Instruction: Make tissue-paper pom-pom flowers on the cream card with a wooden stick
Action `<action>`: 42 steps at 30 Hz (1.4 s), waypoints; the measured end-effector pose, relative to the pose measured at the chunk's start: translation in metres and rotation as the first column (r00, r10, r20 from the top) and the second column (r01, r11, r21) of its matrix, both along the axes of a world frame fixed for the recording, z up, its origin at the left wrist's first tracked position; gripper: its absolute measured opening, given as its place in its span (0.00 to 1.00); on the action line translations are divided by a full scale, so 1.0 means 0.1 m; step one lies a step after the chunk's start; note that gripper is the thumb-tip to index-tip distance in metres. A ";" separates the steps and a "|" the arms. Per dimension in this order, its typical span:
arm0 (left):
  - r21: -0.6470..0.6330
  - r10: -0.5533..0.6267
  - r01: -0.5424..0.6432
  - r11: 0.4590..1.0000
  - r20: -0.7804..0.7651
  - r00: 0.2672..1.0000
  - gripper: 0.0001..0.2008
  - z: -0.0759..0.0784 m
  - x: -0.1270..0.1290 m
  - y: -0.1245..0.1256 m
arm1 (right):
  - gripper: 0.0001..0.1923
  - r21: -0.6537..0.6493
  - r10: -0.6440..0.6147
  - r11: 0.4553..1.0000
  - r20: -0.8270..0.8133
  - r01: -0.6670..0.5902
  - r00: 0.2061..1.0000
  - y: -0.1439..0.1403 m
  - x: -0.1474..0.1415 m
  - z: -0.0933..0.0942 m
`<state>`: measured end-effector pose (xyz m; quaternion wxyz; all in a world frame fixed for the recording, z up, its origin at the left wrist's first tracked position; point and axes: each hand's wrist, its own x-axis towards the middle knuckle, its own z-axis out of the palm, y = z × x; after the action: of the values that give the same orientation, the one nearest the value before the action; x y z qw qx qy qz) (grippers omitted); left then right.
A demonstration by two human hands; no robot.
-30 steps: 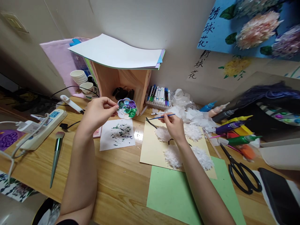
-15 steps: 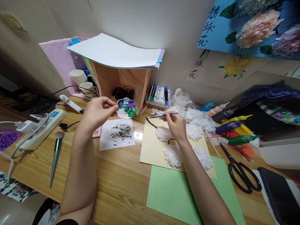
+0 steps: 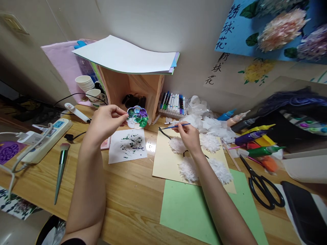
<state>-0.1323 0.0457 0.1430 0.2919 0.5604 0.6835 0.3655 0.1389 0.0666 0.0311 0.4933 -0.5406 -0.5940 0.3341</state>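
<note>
My left hand (image 3: 106,121) pinches the edge of a small flower-shaped paint palette (image 3: 138,117) with green, blue and purple paint, held just above the wooden table (image 3: 127,197). My right hand (image 3: 187,136) grips a thin blue paintbrush (image 3: 176,127), its tip pointing left at a black painted stroke on the cream paper (image 3: 166,160). White fluffy tissue flowers (image 3: 189,170) are stuck on that paper, partly under my right wrist. A white scrap sheet (image 3: 127,146) smeared with green and black dabs lies below the palette.
A green sheet (image 3: 184,207) lies near the front edge. Black scissors (image 3: 263,187), paint bottles (image 3: 255,139) and a dark phone (image 3: 304,211) sit right. A marker set (image 3: 173,103), a wooden box (image 3: 133,88), paper cups (image 3: 85,83), a power strip (image 3: 43,139) and a large brush (image 3: 60,170) are behind and left.
My right hand shifted slightly with the brush, its handle tilting a little; the palette in my left hand stayed nearly where it was.
</note>
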 end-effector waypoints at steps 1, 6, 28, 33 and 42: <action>-0.002 -0.001 0.001 1.000 0.002 1.000 0.09 0.00 0.00 0.00 | 0.18 0.001 -0.001 1.000 0.001 0.001 1.000 0.00 0.00 0.00; 0.001 -0.004 0.004 1.000 0.009 1.000 0.09 0.00 0.00 0.01 | 0.17 0.001 -0.013 1.000 -0.003 0.013 1.000 0.01 0.01 -0.01; 0.002 -0.015 0.015 1.000 -0.013 1.000 0.11 -0.01 -0.02 0.00 | 0.16 0.029 -0.011 1.000 0.003 0.011 1.000 -0.02 0.01 0.03; 0.007 -0.006 0.007 1.000 -0.026 1.000 0.10 -0.02 -0.03 0.02 | 0.15 0.034 0.002 0.999 0.015 -0.003 1.000 -0.01 0.00 0.00; 0.009 -0.006 0.006 1.000 -0.015 1.000 0.10 -0.01 -0.02 0.01 | 0.15 0.028 0.017 0.999 0.041 -0.019 0.999 0.00 0.01 -0.01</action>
<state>-0.1345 0.0463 0.1417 0.2852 0.5667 0.6822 0.3636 0.1402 0.0664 0.0297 0.4857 -0.5348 -0.6135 0.3188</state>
